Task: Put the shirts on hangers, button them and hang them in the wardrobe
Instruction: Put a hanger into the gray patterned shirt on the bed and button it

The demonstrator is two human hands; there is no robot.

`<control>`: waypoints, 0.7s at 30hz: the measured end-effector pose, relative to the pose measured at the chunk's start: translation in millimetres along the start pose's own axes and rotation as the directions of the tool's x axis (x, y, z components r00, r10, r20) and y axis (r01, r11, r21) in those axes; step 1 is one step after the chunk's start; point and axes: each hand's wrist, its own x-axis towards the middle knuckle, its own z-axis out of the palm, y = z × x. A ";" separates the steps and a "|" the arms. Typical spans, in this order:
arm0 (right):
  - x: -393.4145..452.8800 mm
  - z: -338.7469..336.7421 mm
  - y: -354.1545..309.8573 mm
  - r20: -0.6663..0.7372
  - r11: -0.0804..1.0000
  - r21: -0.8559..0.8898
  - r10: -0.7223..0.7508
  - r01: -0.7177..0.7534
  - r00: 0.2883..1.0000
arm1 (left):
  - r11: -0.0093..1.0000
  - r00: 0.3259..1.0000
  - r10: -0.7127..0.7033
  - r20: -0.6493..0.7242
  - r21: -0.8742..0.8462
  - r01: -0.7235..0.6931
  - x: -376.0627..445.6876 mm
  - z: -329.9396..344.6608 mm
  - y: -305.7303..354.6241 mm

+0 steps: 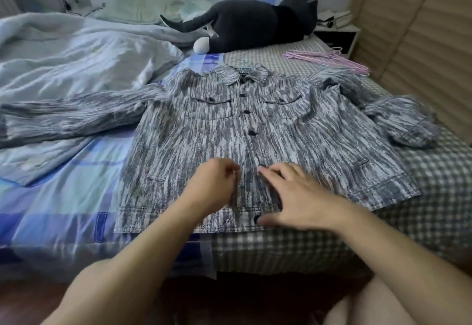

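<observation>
Shirt (pixel 255 146) lies flat on bed (pixel 421 197); left hand (pixel 212 186) pinches its placket, right hand (pixel 293 197) fingers spread on it.

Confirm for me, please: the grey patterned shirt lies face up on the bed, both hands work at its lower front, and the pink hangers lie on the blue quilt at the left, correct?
Not quite. The head view shows the pink hangers on the checked sheet at the right, near the wardrobe. The shirt, left hand and right hand are as you say.

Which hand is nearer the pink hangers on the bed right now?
Right. The right hand lies on the shirt hem, below and left of the pink hangers; the left hand, pinching the placket, is further left.
</observation>
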 end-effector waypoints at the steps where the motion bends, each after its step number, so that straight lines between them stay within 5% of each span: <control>1: 9.1 8.3 -5.1 0.012 1.000 -0.021 0.008 -0.008 1.000 | 1.000 1.000 -0.018 -0.022 -0.013 0.018 9.0 7.1 -0.5; 7: 32.8 36.7 0.7 -0.364 0.959 0.280 0.149 -0.045 0.919 | 1.000 1.000 -0.010 -0.026 -0.009 0.010 19.0 19.5 -10.2; 12: 49.9 41.1 -19.0 -0.418 0.969 0.121 0.246 -0.215 0.875 | 0.999 0.999 -0.041 0.026 -0.024 0.042 32.9 12.2 -12.3; 17: 51.8 6.5 2.0 -0.170 0.863 0.448 0.336 -0.231 0.926 | 0.996 0.997 -0.057 0.043 -0.065 0.060 38.4 9.2 -16.5; 21: 47.6 -26.6 28.4 0.008 0.544 0.804 0.394 -0.240 0.919 | 1.000 1.000 -0.001 0.026 0.000 0.001 35.3 13.2 -10.7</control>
